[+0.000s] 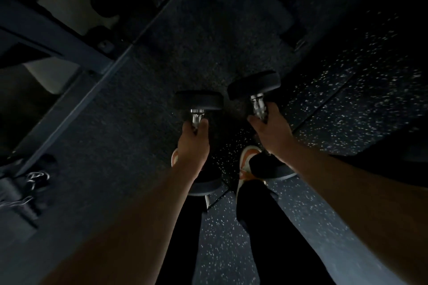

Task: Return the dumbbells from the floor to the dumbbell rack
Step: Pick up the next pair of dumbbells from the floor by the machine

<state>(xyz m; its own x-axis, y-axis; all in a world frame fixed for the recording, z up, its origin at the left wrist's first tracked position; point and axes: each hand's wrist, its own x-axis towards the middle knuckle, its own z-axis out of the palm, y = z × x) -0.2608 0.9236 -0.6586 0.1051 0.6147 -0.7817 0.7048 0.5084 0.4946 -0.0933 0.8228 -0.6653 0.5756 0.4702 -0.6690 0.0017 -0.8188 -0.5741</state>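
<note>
I look straight down in dim light. My left hand (193, 143) is wrapped around the chrome handle of a black round-headed dumbbell (198, 100), whose near head shows below my wrist. My right hand (272, 131) grips the handle of a second black dumbbell (254, 84), its far head tilted up to the right and its near head by my right shoe. Both dumbbells hang above the floor in front of my legs. A dark metal frame (58, 37), possibly the dumbbell rack, stands at the upper left; its shelves are too dark to make out.
A dark carpet-like mat (139, 99) covers the floor ahead, and speckled rubber flooring (347, 99) lies to the right and under my orange-and-white shoes (249, 159). A long bar (111, 67) runs diagonally along the mat's left edge. Dark gear with metal clips (34, 180) sits at the left.
</note>
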